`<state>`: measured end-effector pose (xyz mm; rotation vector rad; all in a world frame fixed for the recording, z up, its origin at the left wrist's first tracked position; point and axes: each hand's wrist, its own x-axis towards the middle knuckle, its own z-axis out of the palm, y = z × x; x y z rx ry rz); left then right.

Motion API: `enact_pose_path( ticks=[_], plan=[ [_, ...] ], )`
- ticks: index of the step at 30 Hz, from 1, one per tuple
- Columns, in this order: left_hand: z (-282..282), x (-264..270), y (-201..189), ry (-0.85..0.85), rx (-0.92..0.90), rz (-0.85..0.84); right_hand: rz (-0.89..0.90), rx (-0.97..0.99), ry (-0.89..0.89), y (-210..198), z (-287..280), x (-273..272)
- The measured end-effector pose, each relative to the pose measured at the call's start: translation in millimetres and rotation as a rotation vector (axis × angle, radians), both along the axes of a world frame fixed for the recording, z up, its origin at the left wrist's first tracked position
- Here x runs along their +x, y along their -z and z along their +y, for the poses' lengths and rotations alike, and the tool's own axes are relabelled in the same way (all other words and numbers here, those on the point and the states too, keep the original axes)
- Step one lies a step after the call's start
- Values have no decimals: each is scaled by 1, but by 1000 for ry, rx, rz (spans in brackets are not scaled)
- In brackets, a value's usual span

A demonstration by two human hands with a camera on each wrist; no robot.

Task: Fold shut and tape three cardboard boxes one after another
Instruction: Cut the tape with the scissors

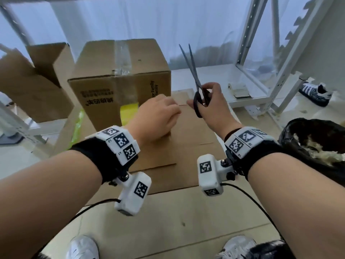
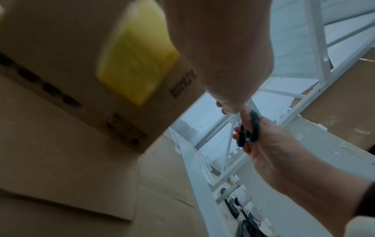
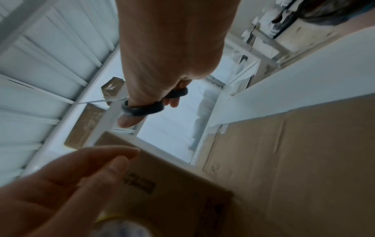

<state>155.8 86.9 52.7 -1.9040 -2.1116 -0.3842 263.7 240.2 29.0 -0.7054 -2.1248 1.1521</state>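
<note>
A brown cardboard box (image 1: 119,71) stands closed at the middle back, with clear tape along its top seam. My left hand (image 1: 162,116) hovers at its front right corner, thumb and forefinger pinched together. A yellow tape roll (image 1: 128,111) sits against the palm side; it also shows as a yellow blur in the left wrist view (image 2: 138,52). My right hand (image 1: 211,105) grips black scissors (image 1: 192,68) by the handles, the blades pointing up and slightly parted. The scissors' handle loops (image 3: 150,107) ring my fingers. The two hands are close together, fingertips nearly meeting.
An open cardboard box (image 1: 37,81) stands at the back left. Flattened cardboard (image 1: 186,146) covers the floor under my hands. A white metal rack (image 1: 270,62) rises at the right, with a sneaker (image 1: 315,92) beyond it. A black bin bag (image 1: 313,143) is near my right forearm.
</note>
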Motion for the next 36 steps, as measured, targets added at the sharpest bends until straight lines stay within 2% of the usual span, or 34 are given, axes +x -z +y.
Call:
enact_pose_path(
  ticks=[3, 5, 7, 9, 13, 16, 19, 23, 30, 36],
  plan=[
    [-33, -14, -19, -122, 44, 22, -7, -14, -202, -25, -21, -9],
    [-53, -28, -30, -254, 55, -38, -85, 19, -320, -37, -31, -15],
    [-68, -42, -40, -392, 62, -137, -180, 63, -356, -45, -36, -22],
    [-79, -54, -45, -536, 85, -247, -212, 117, -328, -49, -40, -28],
    [-91, -73, -41, -715, 327, -442, -193, 273, -77, -51, -44, -39],
    [-96, -87, -32, -835, 312, -544, -247, 334, -39, -50, -46, -56],
    [-100, -98, -21, -854, 278, -582, -148, 188, -63, -43, -41, -64],
    [-96, -113, -20, -775, 363, -616, -40, 84, -18, -38, -33, -73],
    [-83, -125, -24, -726, 309, -676, -187, 266, 129, -56, -60, -85],
    [-84, -135, -25, -652, 289, -682, -220, 270, 149, -57, -69, -85]
  ],
)
